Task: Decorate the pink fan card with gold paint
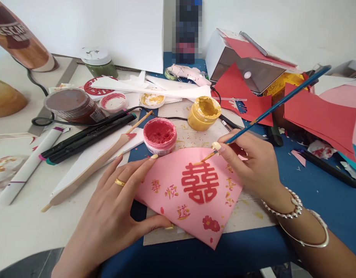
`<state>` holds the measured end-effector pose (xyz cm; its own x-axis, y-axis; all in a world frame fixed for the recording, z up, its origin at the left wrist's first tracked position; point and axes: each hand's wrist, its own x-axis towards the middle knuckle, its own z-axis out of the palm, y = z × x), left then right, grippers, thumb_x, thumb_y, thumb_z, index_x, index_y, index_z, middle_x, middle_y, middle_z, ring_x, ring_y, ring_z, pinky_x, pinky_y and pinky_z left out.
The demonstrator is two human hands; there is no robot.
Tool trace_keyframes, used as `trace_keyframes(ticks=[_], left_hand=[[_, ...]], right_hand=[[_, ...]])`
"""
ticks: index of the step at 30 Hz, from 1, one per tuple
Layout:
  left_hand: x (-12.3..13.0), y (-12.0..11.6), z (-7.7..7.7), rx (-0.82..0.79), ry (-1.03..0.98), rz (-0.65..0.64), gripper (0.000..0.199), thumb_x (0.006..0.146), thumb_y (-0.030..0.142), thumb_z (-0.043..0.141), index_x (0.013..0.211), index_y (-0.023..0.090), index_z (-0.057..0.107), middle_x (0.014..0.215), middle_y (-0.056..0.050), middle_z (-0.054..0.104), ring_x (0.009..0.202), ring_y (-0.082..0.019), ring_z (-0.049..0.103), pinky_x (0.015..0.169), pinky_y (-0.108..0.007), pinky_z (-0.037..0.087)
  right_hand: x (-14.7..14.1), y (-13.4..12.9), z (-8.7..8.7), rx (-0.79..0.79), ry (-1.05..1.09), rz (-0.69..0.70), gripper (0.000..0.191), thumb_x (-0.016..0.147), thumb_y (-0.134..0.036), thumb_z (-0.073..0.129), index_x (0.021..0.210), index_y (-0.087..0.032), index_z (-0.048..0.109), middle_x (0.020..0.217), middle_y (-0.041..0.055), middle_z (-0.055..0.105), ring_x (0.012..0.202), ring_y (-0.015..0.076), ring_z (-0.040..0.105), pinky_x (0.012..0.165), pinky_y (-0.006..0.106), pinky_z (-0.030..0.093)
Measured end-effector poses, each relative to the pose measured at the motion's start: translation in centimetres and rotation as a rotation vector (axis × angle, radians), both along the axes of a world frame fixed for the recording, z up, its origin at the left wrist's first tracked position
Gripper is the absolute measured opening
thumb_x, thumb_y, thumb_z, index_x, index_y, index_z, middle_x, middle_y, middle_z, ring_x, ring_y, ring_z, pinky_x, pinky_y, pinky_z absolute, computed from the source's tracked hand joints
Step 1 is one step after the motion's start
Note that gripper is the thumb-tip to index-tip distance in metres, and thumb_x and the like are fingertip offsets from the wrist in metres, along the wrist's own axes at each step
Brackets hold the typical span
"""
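A pink fan-shaped paper [169, 208] lies before me, painted with a large red double-happiness character [200, 183], smaller gold-and-red characters and red flowers. My left hand [122, 200] rests on its left side, fingers spread over the upper edge and thumb at the lower edge. In a pinch, my right hand [250, 162] holds a blue-handled paintbrush [277, 104], its tip at the top of the red character. Just beyond the paper stand an uncapped jar of red paint [160, 135] and an uncapped jar of yellow paint [203, 114].
Left of the paper lie a wooden stick [88, 172], black markers [88, 139] and a white marker [33, 166]. A brown paint jar [70, 105] and a green jar [98, 63] stand farther back. Red paper sheets [319, 117], a box [238, 61] and a pink glue gun [188, 73] are behind.
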<state>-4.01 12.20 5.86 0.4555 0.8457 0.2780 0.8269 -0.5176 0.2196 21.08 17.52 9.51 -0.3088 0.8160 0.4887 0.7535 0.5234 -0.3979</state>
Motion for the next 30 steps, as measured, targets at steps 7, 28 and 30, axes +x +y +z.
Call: trace_keyframes(ticks=[7,28,30], left_hand=[[0.05,0.08,-0.03,-0.034,-0.018,0.010,0.095,0.063,0.068,0.057,0.137,0.019,0.022,0.126,-0.011,0.051,0.121,-0.030,0.042,0.106,-0.050,0.028],[0.04,0.17,-0.30,0.031,-0.040,-0.023,0.093,0.065,0.069,0.054,0.134,0.011,0.030,0.123,-0.011,0.052,0.119,-0.025,0.042,0.108,-0.041,0.022],[0.13,0.24,-0.23,0.023,-0.035,-0.019,0.093,0.065,0.068,0.055,0.134,0.011,0.029,0.124,-0.011,0.052,0.119,-0.025,0.042,0.108,-0.041,0.022]], right_hand=[[0.04,0.05,-0.06,0.004,0.011,-0.008,0.016,0.084,-0.027,0.051,0.070,-0.018,0.055,0.064,0.0001,0.059,0.051,0.0086,0.045,0.049,0.024,0.035],[0.09,0.09,-0.08,0.032,-0.017,-0.014,0.018,0.084,-0.026,0.051,0.068,-0.019,0.054,0.060,-0.0013,0.057,0.051,0.0082,0.046,0.049,0.023,0.034],[0.09,0.09,-0.08,0.037,-0.011,-0.011,0.018,0.084,-0.026,0.051,0.067,-0.019,0.053,0.061,-0.0013,0.057,0.052,0.0082,0.047,0.050,0.023,0.035]])
